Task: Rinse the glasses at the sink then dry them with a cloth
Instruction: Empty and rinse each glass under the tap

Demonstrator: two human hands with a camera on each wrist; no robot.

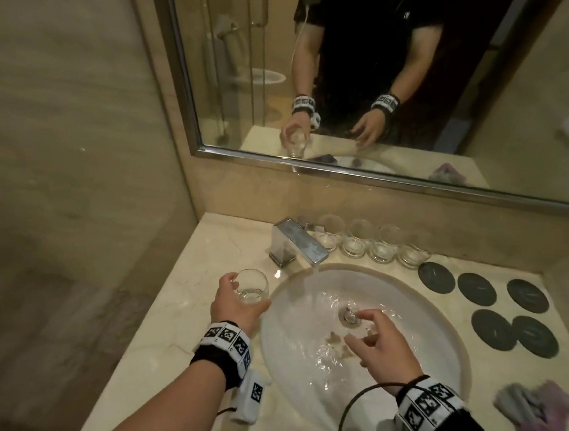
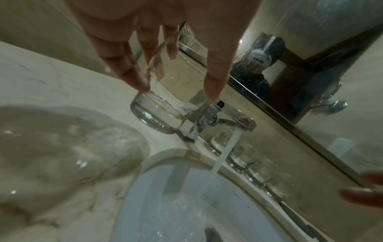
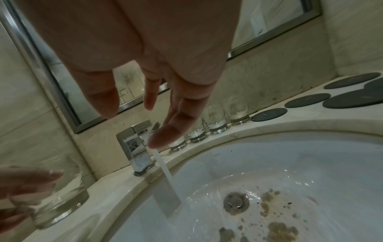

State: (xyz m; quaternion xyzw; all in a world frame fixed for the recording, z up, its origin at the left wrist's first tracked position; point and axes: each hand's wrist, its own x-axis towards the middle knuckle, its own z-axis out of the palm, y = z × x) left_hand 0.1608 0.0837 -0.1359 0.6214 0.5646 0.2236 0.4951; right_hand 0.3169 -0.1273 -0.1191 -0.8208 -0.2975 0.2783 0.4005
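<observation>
My left hand [image 1: 241,305] grips a clear round glass [image 1: 252,287] from the side, over the marble counter just left of the sink [image 1: 287,339]. The left wrist view shows the fingers around the glass [image 2: 157,113], a little water in its thick base. I cannot tell whether it touches the counter. My right hand [image 1: 373,338] hovers over the basin near the drain, fingers [image 3: 178,117] spread and relaxed, holding nothing. Water runs from the square chrome tap [image 1: 299,241] into the basin. A greyish-purple cloth [image 1: 537,403] lies crumpled on the counter at the front right.
Several more glasses [image 1: 361,243] stand in a row against the back wall, right of the tap. Several dark round coasters [image 1: 477,288] lie on the counter right of the sink. A mirror [image 1: 366,70] hangs above. Brown specks dot the basin [image 3: 277,227].
</observation>
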